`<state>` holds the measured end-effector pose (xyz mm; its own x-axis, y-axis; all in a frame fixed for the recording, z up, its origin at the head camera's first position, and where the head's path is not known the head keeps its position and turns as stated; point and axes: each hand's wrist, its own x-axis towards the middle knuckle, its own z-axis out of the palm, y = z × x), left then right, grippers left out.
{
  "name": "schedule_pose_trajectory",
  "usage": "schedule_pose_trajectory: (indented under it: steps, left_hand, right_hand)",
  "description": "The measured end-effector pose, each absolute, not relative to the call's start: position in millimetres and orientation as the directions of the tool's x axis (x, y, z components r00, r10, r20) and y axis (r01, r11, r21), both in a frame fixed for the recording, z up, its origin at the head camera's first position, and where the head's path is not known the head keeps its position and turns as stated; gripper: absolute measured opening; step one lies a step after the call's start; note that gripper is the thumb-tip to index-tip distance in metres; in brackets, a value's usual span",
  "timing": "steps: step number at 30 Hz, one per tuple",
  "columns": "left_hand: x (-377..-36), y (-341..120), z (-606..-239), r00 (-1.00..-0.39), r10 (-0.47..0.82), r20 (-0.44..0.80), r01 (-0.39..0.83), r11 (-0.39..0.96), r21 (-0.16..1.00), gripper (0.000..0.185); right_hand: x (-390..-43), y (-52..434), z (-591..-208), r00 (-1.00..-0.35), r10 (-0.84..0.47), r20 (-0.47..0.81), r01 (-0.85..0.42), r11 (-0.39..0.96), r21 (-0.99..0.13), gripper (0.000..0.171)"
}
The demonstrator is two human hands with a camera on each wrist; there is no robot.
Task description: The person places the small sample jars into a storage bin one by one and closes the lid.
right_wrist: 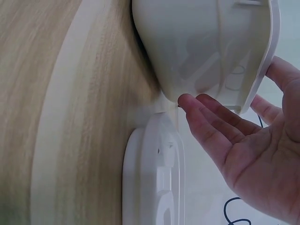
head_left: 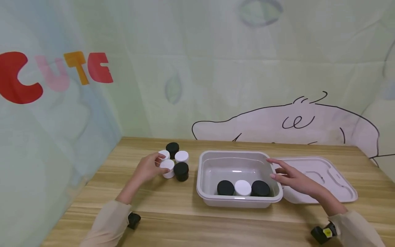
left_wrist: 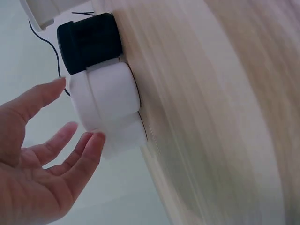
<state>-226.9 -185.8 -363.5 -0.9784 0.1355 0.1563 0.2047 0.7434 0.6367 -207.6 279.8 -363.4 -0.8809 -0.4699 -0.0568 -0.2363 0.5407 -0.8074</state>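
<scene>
While lettering (head_left: 77,61) reads "CUTE", fingers (left_wrist: 84,164) stand apart, left hand (head_left: 148,167) at jars (head_left: 169,164), right hand (head_left: 293,179) at tub (head_left: 237,203).

5 jars (head_left: 179,158) — 3 white, 2 black — stand left of the box (head_left: 236,203).

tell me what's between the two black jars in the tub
One white jar sits between the left black jar and the right black jar; the head view shows it.
</scene>
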Motion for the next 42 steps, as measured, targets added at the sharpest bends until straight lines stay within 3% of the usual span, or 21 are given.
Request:
schedule_pose_trajectory:
  steps: [6,16,31,42]
  left_hand:
    - [-223.3,-185.1,-356.9,-0.994,0.103,0.036,0.103,0.791,0.603,0.051]
    - [-220.8,-191.5,-355.1,-0.995,0.081,0.059,0.1,0.818,0.566,0.047]
    - [-201.8,-168.9,-309.6,-0.969,0.127,0.21,0.233,0.74,0.63,0.045]
    - [-198.2,-111.3,-306.3,-0.918,0.289,0.27,0.395,0.648,0.651,0.041]
  right_hand:
    - [-209.0,275.1,-362.4,-0.876,-0.478,-0.063,-0.237,0.54,-0.808,0.06]
    - [-211.2,269.1,-362.7,-0.876,-0.477,-0.071,-0.231,0.545,-0.806,0.059]
    - [-208.3,274.8,-361.4,-0.878,-0.472,-0.078,-0.222,0.546,-0.808,0.06]
    - [-208.0,278.3,-365.6,-0.879,-0.47,-0.08,-0.22,0.55,-0.805,0.06]
